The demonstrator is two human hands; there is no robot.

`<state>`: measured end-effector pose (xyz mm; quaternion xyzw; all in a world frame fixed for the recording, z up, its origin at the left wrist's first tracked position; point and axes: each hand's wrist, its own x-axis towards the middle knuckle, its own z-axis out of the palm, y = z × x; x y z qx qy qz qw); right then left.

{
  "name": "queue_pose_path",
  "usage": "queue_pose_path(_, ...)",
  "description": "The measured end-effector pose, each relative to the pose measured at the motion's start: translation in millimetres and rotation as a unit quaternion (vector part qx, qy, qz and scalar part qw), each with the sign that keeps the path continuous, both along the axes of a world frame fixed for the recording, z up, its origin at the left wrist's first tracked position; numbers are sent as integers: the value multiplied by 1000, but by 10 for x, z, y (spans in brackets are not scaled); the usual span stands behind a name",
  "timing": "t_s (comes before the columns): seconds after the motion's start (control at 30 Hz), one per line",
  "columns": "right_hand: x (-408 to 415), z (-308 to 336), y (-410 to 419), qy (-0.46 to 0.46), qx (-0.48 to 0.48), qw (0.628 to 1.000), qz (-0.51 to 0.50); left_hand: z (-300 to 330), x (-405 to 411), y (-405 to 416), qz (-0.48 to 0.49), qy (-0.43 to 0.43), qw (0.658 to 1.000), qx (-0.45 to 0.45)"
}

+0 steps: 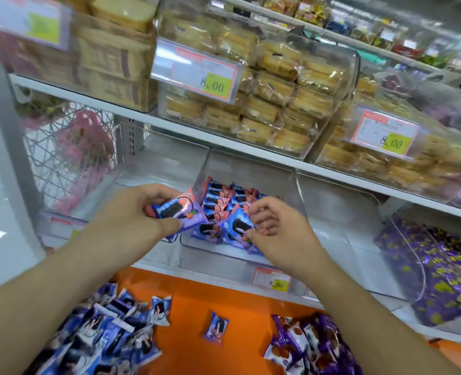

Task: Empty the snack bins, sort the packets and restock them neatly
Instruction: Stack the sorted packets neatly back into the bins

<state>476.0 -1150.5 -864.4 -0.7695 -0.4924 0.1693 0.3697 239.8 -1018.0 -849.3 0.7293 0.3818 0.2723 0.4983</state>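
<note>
Two hands work at a clear bin [291, 190] on the middle shelf [332, 174]. The left hand [145, 212] has its fingers and thumb clamped on a small stack of blue packets [179, 211], held just left of the bin's near-left corner and above its rim. The right hand [275, 228] reaches into the bin's near side, fingers curled and pinched together on the edge of another blue packet [237, 226] standing at the front of the row. Inside the bin, more blue packets [224, 197] stand in neat rows toward the far wall, while the bin's right part is bare. A price tag [271, 279] hangs on the bin's front. Left of it sits an empty-looking clear bin [169, 158], and farther right another clear bin [334, 204]. On the far right, a tilted bin holds purple wrappers [424, 269]. Below, on the orange ledge [196, 307], loose blue packets lie in a heap [110, 339] at near left, one lone packet [216, 328] lies apart in the middle, and a pile of purple packets [310, 345] lies to the right. Bins of cakes [267, 104] fill the upper shelf.
</note>
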Motion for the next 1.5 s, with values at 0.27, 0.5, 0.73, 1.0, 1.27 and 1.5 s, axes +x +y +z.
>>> queue_pose_path(0.27, 36, -501, 937, -169, -138, 967, 131, -70, -57, 185, 4, -7, 1000, 11)
queue_pose_path(0.5, 68, -623, 1018, -295, -100, 935, 171, -111, -27, 202, -21, -19, 1000, 0)
queue_pose_path(0.73, 101, -615, 935, -245, -101, 955, 136, -75, 7, 123, -36, -24, 999, -17)
queue_pose_path(1.0, -234, 93, 230, 193, 59, 975, 93, -37, 110, -7, -76, -22, 996, -36)
queue_pose_path(1.27, -159, 143, 195, 47, 68, 993, 85, -106, 175, -21, -75, 6, 996, 53)
queue_pose_path(1.5, 126, -324, 561, -36, -47, 996, 66, -331, 156, 175, -103, 174, 949, 244)
